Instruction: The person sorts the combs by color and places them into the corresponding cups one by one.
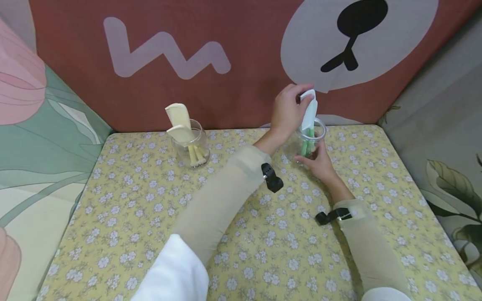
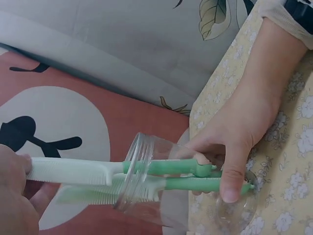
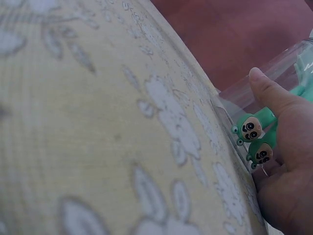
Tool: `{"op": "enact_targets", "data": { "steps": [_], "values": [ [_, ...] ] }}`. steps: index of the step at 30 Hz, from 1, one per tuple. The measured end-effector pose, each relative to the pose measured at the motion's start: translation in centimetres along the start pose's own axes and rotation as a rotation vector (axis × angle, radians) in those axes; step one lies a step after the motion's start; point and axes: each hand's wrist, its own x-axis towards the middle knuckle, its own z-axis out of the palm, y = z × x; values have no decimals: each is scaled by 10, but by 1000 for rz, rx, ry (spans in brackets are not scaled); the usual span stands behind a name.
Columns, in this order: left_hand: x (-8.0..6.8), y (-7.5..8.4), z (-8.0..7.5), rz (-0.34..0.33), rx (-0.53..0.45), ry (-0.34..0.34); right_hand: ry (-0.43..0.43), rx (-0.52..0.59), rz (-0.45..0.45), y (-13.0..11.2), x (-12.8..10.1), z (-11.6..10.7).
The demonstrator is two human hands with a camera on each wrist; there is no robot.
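My left hand point(image 1: 288, 109) pinches the pale toothed end of a green-handled comb point(image 2: 73, 170) between thumb and fingers. That comb's handle stands inside a clear jar point(image 1: 319, 128). A second green comb point(image 2: 190, 184) leans in the same jar. Both handles end in small cartoon frog heads point(image 3: 250, 128), seen through the glass near the bottom in the right wrist view. Around the lower part of this jar my right hand point(image 1: 319, 163) curls, thumb on the near side, with the jar standing on the table.
Another clear jar point(image 1: 205, 147) stands at the back left, holding cream-yellow combs point(image 1: 180, 116) with their wide ends up. A yellow flowered cloth point(image 1: 248, 251) covers the table. A reddish printed fabric wall point(image 1: 233, 100) rises right behind the jars, and grey fabric point(image 1: 421, 121) hangs on the right.
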Motion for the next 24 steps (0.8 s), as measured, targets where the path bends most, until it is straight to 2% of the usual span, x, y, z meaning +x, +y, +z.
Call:
{"op": "enact_targets", "data": {
  "steps": [9,12,16,24],
  "values": [
    [-4,0,7,12,-32,-42,-14,36,-32,-2,0,0],
    [-4,1,9,3,-30,-50,-23,44,-41,-13,-4,1],
    [-4,-1,11,-16,-18,-44,-29,53,-43,-26,-10,1],
    [-5,-5,10,-58,-14,-18,-19,58,-45,-26,-9,0]
  ]
}}
